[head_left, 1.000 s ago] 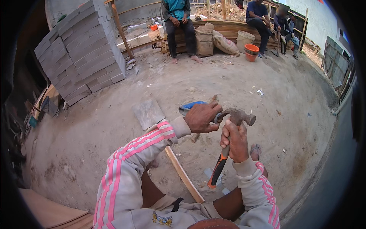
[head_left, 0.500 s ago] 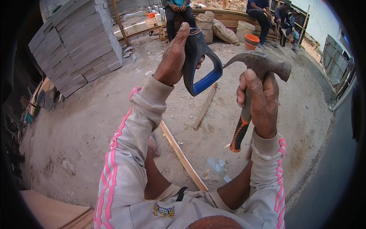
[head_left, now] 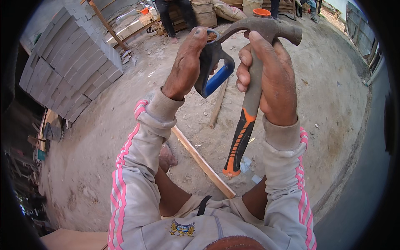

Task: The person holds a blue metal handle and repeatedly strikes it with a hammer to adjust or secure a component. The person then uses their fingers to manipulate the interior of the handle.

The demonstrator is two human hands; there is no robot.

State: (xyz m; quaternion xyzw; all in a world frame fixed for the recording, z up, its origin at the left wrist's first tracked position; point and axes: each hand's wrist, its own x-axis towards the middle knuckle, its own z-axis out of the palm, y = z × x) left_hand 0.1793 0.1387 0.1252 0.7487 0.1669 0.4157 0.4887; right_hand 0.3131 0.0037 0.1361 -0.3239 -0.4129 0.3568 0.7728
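Hammer (head_left: 250,96) (upright) in right grip (head_left: 268,79)

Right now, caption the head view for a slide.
Left hand grips blue-and-black handle; right hand grips claw hammer over dirt yard.

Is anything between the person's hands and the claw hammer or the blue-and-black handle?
Nothing visible. The right hand grips the claw hammer high on its shaft; the left hand holds the blue-and-black handle directly.
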